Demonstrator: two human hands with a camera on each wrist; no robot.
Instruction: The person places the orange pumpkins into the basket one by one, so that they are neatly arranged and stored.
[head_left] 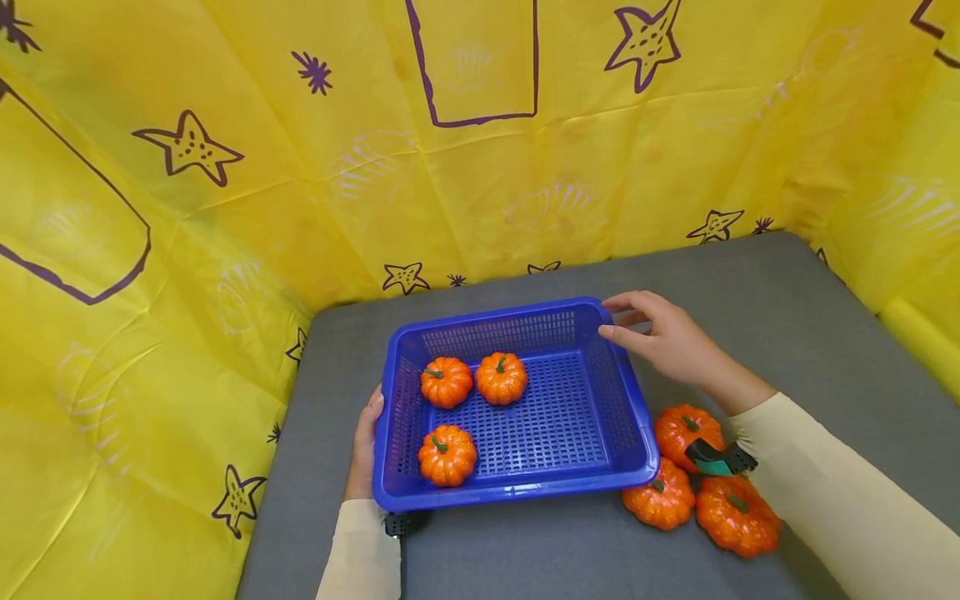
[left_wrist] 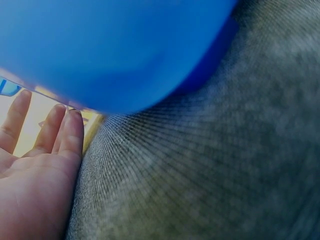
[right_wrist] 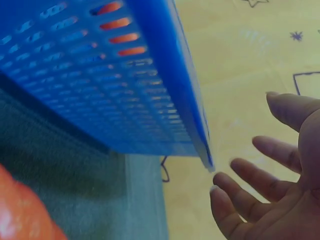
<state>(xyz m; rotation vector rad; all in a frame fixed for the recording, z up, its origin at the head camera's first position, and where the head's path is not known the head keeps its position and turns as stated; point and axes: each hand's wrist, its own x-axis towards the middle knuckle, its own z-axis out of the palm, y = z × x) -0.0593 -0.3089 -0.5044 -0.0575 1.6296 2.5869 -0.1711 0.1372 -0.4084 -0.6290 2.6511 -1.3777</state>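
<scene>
A blue plastic basket with slotted walls sits on the grey surface, holding three small orange pumpkins with green stems: one back left, one beside it, one front left. My left hand is at the basket's left side; in the left wrist view its fairly straight fingers reach the blue wall. By the back right corner is my right hand, thumb and fingers spread. The right wrist view shows it holding nothing, with a small gap between its fingertips and the rim.
Three more pumpkins lie right of the basket: an upper one partly behind the right wrist strap, a lower left one and a lower right one. Yellow patterned cloth hangs behind and at both sides.
</scene>
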